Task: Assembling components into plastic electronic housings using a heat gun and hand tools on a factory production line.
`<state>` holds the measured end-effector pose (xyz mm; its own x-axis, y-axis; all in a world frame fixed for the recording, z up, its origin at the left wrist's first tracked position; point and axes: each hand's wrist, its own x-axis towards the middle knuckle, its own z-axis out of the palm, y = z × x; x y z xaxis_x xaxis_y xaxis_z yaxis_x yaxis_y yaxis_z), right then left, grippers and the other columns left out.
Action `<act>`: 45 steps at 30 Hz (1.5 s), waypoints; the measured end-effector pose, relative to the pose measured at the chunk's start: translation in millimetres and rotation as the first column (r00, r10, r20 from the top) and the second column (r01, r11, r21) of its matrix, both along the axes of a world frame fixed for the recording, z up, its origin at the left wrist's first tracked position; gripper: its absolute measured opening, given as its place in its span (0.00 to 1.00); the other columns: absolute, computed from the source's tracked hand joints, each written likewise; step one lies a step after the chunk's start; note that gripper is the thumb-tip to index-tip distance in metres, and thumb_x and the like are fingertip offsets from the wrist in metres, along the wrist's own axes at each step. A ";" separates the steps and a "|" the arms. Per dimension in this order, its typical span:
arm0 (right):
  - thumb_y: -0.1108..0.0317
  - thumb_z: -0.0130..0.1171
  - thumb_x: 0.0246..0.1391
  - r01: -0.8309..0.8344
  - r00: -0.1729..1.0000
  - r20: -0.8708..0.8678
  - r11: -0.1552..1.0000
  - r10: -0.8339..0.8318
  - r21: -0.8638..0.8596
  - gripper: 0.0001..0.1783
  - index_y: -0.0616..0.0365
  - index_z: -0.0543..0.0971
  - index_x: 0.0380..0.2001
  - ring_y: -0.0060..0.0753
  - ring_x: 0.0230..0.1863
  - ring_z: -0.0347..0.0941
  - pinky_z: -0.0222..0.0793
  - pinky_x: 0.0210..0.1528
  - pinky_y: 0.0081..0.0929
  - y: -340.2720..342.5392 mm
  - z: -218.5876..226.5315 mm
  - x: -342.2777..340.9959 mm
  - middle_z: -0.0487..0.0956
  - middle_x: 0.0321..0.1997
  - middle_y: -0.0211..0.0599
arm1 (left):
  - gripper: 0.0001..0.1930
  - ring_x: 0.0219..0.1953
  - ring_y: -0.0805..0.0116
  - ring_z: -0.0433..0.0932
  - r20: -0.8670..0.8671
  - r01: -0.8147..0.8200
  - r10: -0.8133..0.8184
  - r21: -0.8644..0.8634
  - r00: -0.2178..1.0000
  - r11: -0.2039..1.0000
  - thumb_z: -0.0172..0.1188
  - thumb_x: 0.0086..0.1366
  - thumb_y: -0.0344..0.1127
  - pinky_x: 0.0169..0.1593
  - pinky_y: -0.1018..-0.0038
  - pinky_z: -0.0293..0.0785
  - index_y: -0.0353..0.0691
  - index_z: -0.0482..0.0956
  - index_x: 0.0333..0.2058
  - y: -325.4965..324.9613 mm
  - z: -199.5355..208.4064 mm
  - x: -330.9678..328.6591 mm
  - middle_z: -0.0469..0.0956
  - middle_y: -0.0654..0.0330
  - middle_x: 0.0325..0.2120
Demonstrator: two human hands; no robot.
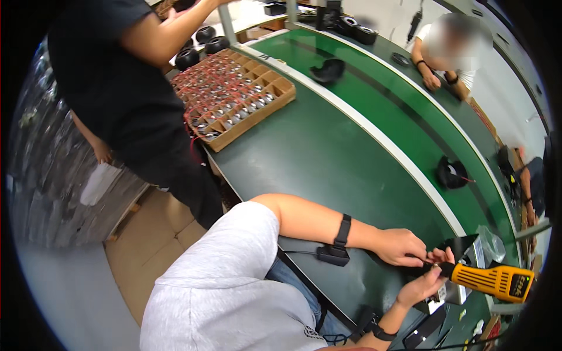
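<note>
My left hand is closed, its fingertips pinched at the black nose of a yellow tool shaped like a heat gun. From below, my right hand meets it, thumb and fingers curled together around the same spot. Something small and dark with a hint of red lies between the fingertips, too small to name. The yellow tool's body points right, with a dark panel on its end. Under and behind it are metal box-like parts, partly hidden by the tool and my right hand.
A partitioned cardboard tray of silvery round parts with red wires sits on the green table. Black curved shells rest on the conveyor belt beyond. One co-worker stands at left; another leans at the far side. A clear plastic bag lies near the tool.
</note>
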<state>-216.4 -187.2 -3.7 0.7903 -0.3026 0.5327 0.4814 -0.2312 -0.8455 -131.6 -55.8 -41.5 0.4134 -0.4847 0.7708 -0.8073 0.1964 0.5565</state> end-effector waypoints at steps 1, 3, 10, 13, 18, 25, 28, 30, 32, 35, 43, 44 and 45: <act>0.55 0.44 0.69 -0.008 1.000 -0.003 1.000 0.008 0.001 0.29 0.65 0.67 0.64 0.33 0.52 0.69 0.64 0.58 0.34 -0.6 -1.5 -0.2 0.73 0.51 0.39 | 0.08 0.31 0.50 0.80 -0.019 0.027 -0.027 0.008 0.999 1.000 0.65 0.66 0.36 0.32 0.60 0.75 0.37 0.81 0.37 1.4 -0.1 -0.2 0.79 0.54 0.29; 0.56 0.44 0.69 -0.016 1.000 -0.002 1.000 0.016 -0.011 0.29 0.65 0.68 0.64 0.33 0.52 0.68 0.64 0.57 0.33 1.0 2.0 -2.9 0.73 0.51 0.39 | 0.07 0.31 0.49 0.80 -0.040 0.046 -0.045 0.021 0.998 0.999 0.64 0.67 0.35 0.33 0.60 0.75 0.37 0.81 0.37 4.1 -0.5 -1.0 0.79 0.54 0.29; 0.57 0.42 0.70 0.005 1.000 -0.009 1.000 -0.005 -0.025 0.28 0.65 0.67 0.65 0.32 0.51 0.68 0.63 0.57 0.32 1.5 -2.0 2.9 0.73 0.51 0.40 | 0.07 0.30 0.49 0.79 -0.056 0.039 -0.037 0.029 0.998 0.999 0.63 0.67 0.34 0.32 0.59 0.74 0.36 0.80 0.35 5.1 -0.5 0.7 0.78 0.54 0.28; 0.58 0.42 0.70 -0.003 1.000 -0.012 1.000 0.003 0.021 0.28 0.65 0.66 0.65 0.32 0.51 0.68 0.63 0.57 0.32 1.1 0.2 2.8 0.73 0.52 0.40 | 0.07 0.30 0.49 0.79 -0.059 0.043 -0.042 0.026 0.997 0.999 0.63 0.67 0.34 0.32 0.59 0.74 0.36 0.80 0.34 6.9 2.0 1.2 0.78 0.54 0.28; 0.59 0.41 0.70 0.000 1.000 0.023 1.000 -0.001 0.018 0.28 0.66 0.66 0.65 0.32 0.51 0.67 0.63 0.56 0.32 3.3 4.3 2.5 0.72 0.52 0.39 | 0.08 0.30 0.49 0.80 -0.075 0.058 -0.055 0.039 0.996 0.998 0.63 0.68 0.35 0.32 0.59 0.74 0.36 0.80 0.34 8.5 4.9 0.2 0.78 0.54 0.28; 0.59 0.39 0.68 0.035 0.999 -0.023 0.999 -0.035 0.006 0.29 0.68 0.64 0.65 0.34 0.51 0.65 0.61 0.56 0.33 4.8 4.2 -1.0 0.70 0.52 0.42 | 0.08 0.32 0.50 0.80 -0.097 0.063 -0.056 0.074 0.994 0.995 0.62 0.68 0.35 0.33 0.60 0.75 0.36 0.81 0.34 5.7 1.5 0.7 0.79 0.54 0.30; 0.59 0.40 0.68 0.035 0.999 -0.018 0.998 -0.034 0.051 0.29 0.68 0.65 0.65 0.33 0.50 0.65 0.61 0.56 0.34 5.4 5.5 -1.9 0.70 0.51 0.42 | 0.08 0.32 0.51 0.80 -0.078 0.066 -0.061 0.070 0.995 0.995 0.62 0.68 0.34 0.34 0.60 0.75 0.36 0.81 0.35 5.5 4.1 0.8 0.79 0.55 0.30; 0.58 0.40 0.68 0.045 0.999 -0.012 0.999 -0.045 -0.013 0.29 0.68 0.65 0.65 0.33 0.50 0.65 0.61 0.56 0.33 0.0 3.2 -2.2 0.70 0.51 0.41 | 0.07 0.32 0.51 0.80 -0.078 0.063 -0.057 0.078 0.995 0.995 0.61 0.68 0.34 0.33 0.60 0.75 0.36 0.81 0.35 4.8 2.0 -1.0 0.79 0.55 0.30; 0.58 0.40 0.69 0.028 1.000 -0.007 1.000 -0.028 -0.010 0.28 0.66 0.66 0.65 0.32 0.50 0.66 0.62 0.56 0.32 -3.8 -2.1 -0.2 0.71 0.51 0.39 | 0.07 0.31 0.51 0.80 -0.077 0.058 -0.052 0.082 0.996 0.995 0.61 0.68 0.34 0.33 0.60 0.75 0.35 0.81 0.35 5.2 1.9 0.3 0.79 0.55 0.30; 0.58 0.40 0.71 0.009 1.000 -0.014 1.000 -0.009 0.008 0.27 0.65 0.67 0.65 0.30 0.50 0.66 0.62 0.56 0.31 -2.8 -2.7 -0.1 0.73 0.51 0.38 | 0.07 0.31 0.51 0.80 -0.108 0.064 -0.055 0.084 0.993 0.994 0.61 0.68 0.33 0.33 0.60 0.75 0.35 0.81 0.35 5.8 5.3 -2.6 0.79 0.55 0.30; 0.59 0.40 0.72 -0.007 1.000 0.011 1.000 0.007 0.019 0.25 0.64 0.68 0.64 0.30 0.51 0.68 0.64 0.55 0.31 -0.5 -1.4 2.1 0.73 0.51 0.37 | 0.06 0.33 0.50 0.80 -0.068 0.066 -0.061 0.067 0.996 0.996 0.62 0.67 0.33 0.34 0.60 0.75 0.36 0.81 0.35 7.9 7.1 1.2 0.79 0.55 0.30; 0.60 0.40 0.72 -0.013 1.000 0.012 1.000 0.012 0.012 0.25 0.64 0.68 0.64 0.31 0.51 0.68 0.64 0.55 0.31 -1.4 -3.5 2.3 0.73 0.51 0.37 | 0.06 0.32 0.50 0.80 -0.070 0.058 -0.053 0.063 0.996 0.996 0.62 0.68 0.33 0.34 0.60 0.75 0.36 0.81 0.35 6.6 4.7 1.1 0.79 0.54 0.30; 0.60 0.40 0.72 -0.012 1.000 0.008 1.000 0.012 0.009 0.25 0.64 0.68 0.64 0.31 0.51 0.68 0.64 0.55 0.31 -1.2 -3.8 2.1 0.73 0.51 0.37 | 0.06 0.32 0.50 0.80 -0.073 0.059 -0.054 0.060 0.996 0.996 0.62 0.68 0.33 0.34 0.60 0.75 0.36 0.81 0.35 6.3 4.0 1.0 0.79 0.54 0.30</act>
